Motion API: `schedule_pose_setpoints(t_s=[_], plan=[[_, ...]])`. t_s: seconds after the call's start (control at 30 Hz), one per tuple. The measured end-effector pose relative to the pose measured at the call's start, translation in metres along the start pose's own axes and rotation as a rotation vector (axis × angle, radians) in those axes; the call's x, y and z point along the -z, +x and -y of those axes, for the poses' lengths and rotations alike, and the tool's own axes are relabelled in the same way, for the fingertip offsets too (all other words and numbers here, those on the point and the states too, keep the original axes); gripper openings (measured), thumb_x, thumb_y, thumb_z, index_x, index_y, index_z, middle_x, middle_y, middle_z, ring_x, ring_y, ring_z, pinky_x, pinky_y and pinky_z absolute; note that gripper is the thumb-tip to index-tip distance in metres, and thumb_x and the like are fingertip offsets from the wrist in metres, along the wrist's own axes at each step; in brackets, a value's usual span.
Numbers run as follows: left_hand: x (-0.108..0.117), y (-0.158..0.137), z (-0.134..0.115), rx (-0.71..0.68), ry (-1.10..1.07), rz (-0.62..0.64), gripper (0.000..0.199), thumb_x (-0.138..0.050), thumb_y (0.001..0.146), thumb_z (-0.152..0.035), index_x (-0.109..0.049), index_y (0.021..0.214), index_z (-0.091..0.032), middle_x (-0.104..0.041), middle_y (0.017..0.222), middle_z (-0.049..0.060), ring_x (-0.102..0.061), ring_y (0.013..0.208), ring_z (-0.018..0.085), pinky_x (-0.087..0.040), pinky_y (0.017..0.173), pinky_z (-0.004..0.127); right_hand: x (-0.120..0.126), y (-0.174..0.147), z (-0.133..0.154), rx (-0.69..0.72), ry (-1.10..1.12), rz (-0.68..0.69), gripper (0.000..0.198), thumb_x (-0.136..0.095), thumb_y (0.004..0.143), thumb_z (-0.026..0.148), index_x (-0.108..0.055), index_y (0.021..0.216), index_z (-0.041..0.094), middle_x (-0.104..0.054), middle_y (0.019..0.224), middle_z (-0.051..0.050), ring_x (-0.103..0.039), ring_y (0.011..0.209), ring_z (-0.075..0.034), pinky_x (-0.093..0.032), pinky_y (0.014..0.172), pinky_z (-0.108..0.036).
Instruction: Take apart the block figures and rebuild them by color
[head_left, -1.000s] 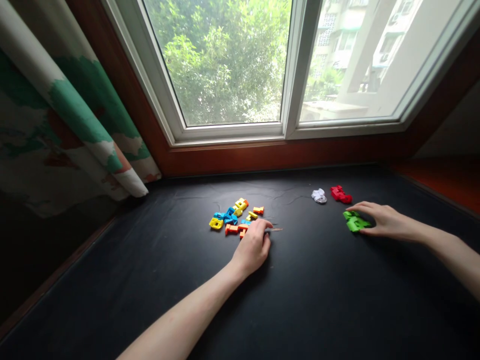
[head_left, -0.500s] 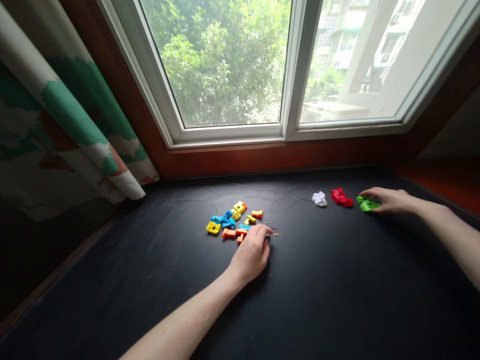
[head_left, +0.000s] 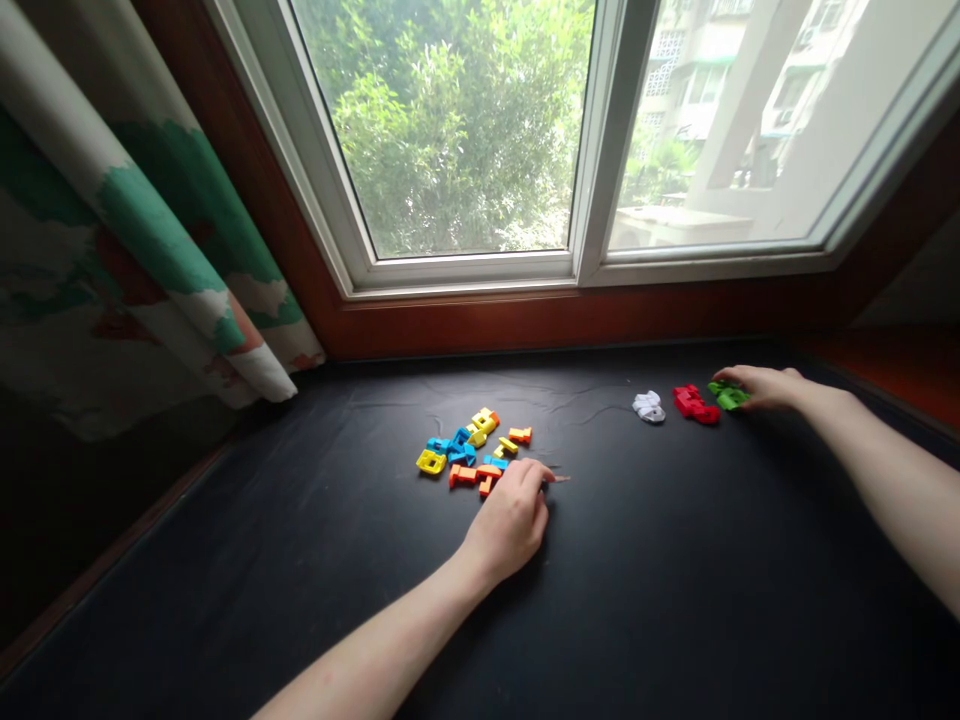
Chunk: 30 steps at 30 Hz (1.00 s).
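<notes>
My right hand (head_left: 761, 386) pinches the green plastic pieces (head_left: 727, 395) at the far right, with thumb and fingers around their edge. Close by on the left lie the red plastic pieces (head_left: 696, 404), and past them the white pieces (head_left: 648, 407). My left hand (head_left: 511, 515) rests on the table with curled fingers, at the near right side of a loose pile. Whatever its fingertips hold, if anything, is hidden. In that pile are yellow pieces (head_left: 431, 462), blue pieces (head_left: 461, 447) and orange pieces (head_left: 520, 435); a few orange ones touch or pass behind the left hand.
A black covering (head_left: 637, 600) spreads over the table, with wrinkles toward the back. Behind it stands a window (head_left: 465, 275) in a reddish-brown wooden frame. A patterned curtain (head_left: 172, 260) hangs at the left, reaching down to the table's back corner.
My right hand has moved the green pieces back and left, closer to the red ones. My left hand stays beside the pile. The whole view has shifted slightly.
</notes>
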<state>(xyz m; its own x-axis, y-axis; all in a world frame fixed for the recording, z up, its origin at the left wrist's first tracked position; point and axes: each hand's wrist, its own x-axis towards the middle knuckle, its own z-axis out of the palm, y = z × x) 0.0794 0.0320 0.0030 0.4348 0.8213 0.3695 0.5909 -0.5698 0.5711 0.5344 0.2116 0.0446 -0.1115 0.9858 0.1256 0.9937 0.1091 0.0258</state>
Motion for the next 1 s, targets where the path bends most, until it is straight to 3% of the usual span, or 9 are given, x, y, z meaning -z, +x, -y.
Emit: schedule_pose_setpoints(t_s=[0.2, 0.37, 0.5, 0.63, 0.8, 0.87, 1.0], plan=[[0.001, 0.001, -0.001, -0.008, 0.014, 0.007, 0.032, -0.043, 0.081, 0.001, -0.051, 0.104, -0.020, -0.058, 0.107, 0.008, -0.055, 0.104, 0.023, -0.050, 0.094, 0.039, 0.007, -0.017, 0.004, -0.093, -0.038, 0.237, 0.074, -0.045, 0.067, 0.000, -0.054, 0.137, 0.023, -0.047, 0.145, -0.021, -0.054, 0.121, -0.035, -0.040, 0.073, -0.041], [-0.001, 0.000, -0.002, -0.049, 0.050, 0.005, 0.031, -0.043, 0.081, 0.001, -0.052, 0.103, -0.019, -0.059, 0.108, 0.009, -0.056, 0.104, 0.023, -0.050, 0.095, 0.038, 0.023, -0.043, 0.031, -0.058, -0.136, 0.134, 0.056, -0.049, 0.081, 0.015, -0.053, 0.136, 0.019, -0.045, 0.146, -0.020, -0.057, 0.114, -0.035, -0.041, 0.077, -0.044], [-0.002, -0.002, -0.005, -0.140, 0.148, 0.030, 0.030, -0.042, 0.081, 0.000, -0.053, 0.103, -0.017, -0.061, 0.107, 0.010, -0.057, 0.102, 0.023, -0.051, 0.093, 0.037, 0.035, -0.068, 0.092, 0.142, -0.067, -0.066, 0.041, -0.041, 0.092, 0.030, -0.057, 0.127, 0.017, -0.056, 0.135, -0.017, -0.062, 0.106, -0.031, -0.044, 0.081, -0.043], [0.000, -0.005, -0.012, -0.283, 0.303, 0.095, 0.028, -0.045, 0.082, -0.003, -0.055, 0.106, -0.016, -0.062, 0.116, 0.011, -0.056, 0.107, 0.024, -0.050, 0.092, 0.037, 0.029, -0.098, 0.175, 0.353, 0.139, -0.204, 0.033, -0.046, 0.090, 0.026, -0.060, 0.119, 0.020, -0.064, 0.122, -0.011, -0.061, 0.109, -0.028, -0.046, 0.091, -0.043], [0.017, -0.011, -0.011, -0.392, 0.525, 0.132, 0.023, -0.046, 0.089, -0.011, -0.056, 0.109, -0.016, -0.063, 0.116, 0.011, -0.058, 0.104, 0.026, -0.049, 0.088, 0.040, 0.004, -0.123, 0.260, 0.474, 0.405, -0.149, 0.030, -0.050, 0.087, 0.016, -0.060, 0.115, 0.022, -0.064, 0.121, -0.009, -0.059, 0.114, -0.025, -0.046, 0.096, -0.043], [0.029, -0.015, -0.002, -0.352, 0.569, 0.071, 0.024, -0.046, 0.089, -0.011, -0.057, 0.110, -0.017, -0.064, 0.115, 0.010, -0.059, 0.104, 0.026, -0.047, 0.090, 0.041, -0.005, -0.124, 0.282, 0.474, 0.485, -0.141, 0.031, -0.052, 0.087, 0.014, -0.060, 0.116, 0.022, -0.063, 0.123, -0.009, -0.057, 0.116, -0.025, -0.046, 0.096, -0.043], [0.050, -0.024, 0.027, -0.145, 0.549, -0.109, 0.026, -0.051, 0.092, -0.021, -0.056, 0.117, -0.016, -0.063, 0.120, 0.012, -0.056, 0.114, 0.028, -0.044, 0.098, 0.044, -0.019, -0.119, 0.309, 0.455, 0.618, -0.171, 0.036, -0.051, 0.087, 0.012, -0.056, 0.122, 0.021, -0.059, 0.130, -0.011, -0.052, 0.123, -0.025, -0.044, 0.100, -0.044]])
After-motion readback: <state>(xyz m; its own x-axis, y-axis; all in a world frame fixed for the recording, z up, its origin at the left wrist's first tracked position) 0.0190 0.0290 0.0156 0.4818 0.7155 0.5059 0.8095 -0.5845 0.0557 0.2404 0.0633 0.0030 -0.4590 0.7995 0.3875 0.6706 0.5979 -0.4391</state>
